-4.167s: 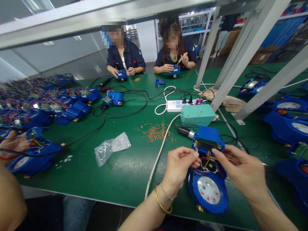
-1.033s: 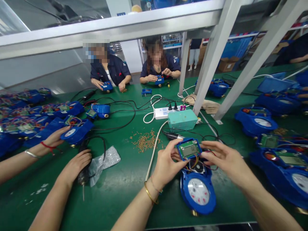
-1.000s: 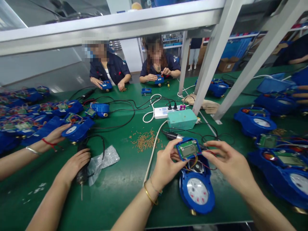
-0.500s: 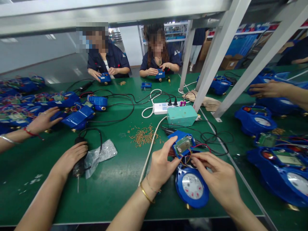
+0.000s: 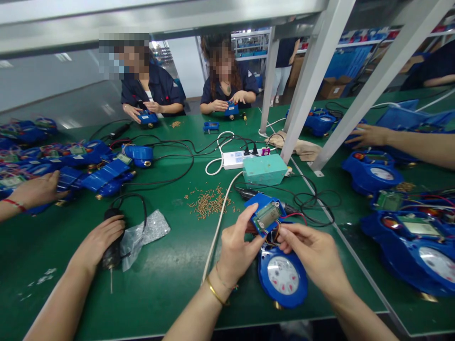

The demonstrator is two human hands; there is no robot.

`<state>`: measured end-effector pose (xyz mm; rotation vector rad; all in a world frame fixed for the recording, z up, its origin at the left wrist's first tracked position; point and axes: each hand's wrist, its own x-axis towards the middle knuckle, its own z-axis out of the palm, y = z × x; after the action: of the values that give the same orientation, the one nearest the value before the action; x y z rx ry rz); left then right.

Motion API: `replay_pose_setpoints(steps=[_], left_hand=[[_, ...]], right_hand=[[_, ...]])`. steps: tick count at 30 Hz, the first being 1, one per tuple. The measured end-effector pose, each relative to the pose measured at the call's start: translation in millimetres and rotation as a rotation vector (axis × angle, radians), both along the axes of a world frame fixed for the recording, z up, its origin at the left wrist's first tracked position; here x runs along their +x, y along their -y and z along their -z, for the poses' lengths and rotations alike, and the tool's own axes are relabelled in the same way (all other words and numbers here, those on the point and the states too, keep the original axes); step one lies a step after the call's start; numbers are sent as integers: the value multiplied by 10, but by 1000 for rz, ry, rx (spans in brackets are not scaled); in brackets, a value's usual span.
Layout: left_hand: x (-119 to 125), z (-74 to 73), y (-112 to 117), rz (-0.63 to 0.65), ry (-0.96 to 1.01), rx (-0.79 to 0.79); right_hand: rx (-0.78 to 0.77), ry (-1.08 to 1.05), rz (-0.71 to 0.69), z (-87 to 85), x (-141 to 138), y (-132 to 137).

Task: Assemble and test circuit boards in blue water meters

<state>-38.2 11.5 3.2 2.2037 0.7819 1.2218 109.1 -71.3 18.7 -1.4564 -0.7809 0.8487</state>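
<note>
My left hand (image 5: 236, 241) grips a blue plastic housing (image 5: 256, 203), tilted so that the green circuit board (image 5: 269, 215) inside it shows. Thin coloured wires (image 5: 275, 233) run down from the housing toward the water meter (image 5: 282, 277), which lies on the table with its round white dial facing up. At these wires my right hand (image 5: 307, 251) has its thumb and forefinger pinched together. My fingers partly cover the spot where the wires enter the meter body.
Loose brass screws (image 5: 209, 201) lie in a pile behind my left hand. A turquoise box (image 5: 265, 169) and a white power strip (image 5: 232, 159) stand beyond. At left, a co-worker's hand holds an electric screwdriver (image 5: 112, 253) beside a plastic bag (image 5: 149, 232). More meters (image 5: 419, 251) line the right.
My right hand has shifted slightly up and left, with its fingers closer together at the wires. At left, a co-worker's other hand has moved left and down onto a blue part.
</note>
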Motion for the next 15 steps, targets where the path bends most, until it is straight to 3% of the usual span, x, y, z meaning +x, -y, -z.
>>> replay_pose_setpoints(steps=[15], left_hand=[[-73,31,-65,38,-78,3]], right_hand=[[-64,-140,-158,-54,140,-2]])
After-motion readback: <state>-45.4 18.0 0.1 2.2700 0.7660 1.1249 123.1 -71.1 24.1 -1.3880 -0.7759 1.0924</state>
